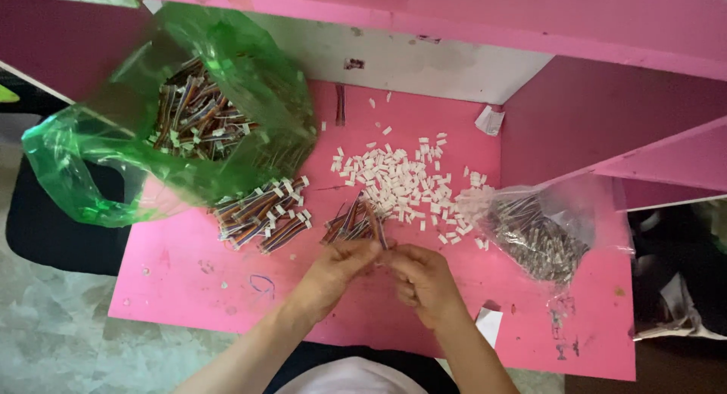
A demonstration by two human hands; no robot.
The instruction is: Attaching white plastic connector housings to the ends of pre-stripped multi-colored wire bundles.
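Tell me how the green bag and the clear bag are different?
The green bag is bigger, wide open, holding rainbow-coloured wire bundles; the clear bag is smaller, lies flat, holding greyish pieces. The green bag hangs over the pink table's left edge; the clear bag lies on its right side. Both are see-through plastic.

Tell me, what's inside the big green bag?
The green bag holds a heap of short multicoloured wire bundles with white ends. Only the top layer shows through its opening; whatever lies deeper is hidden by the wires and crumpled plastic.

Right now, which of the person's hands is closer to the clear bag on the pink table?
Right. The right hand sits just left of the clear bag; the left hand is farther left, beyond it.
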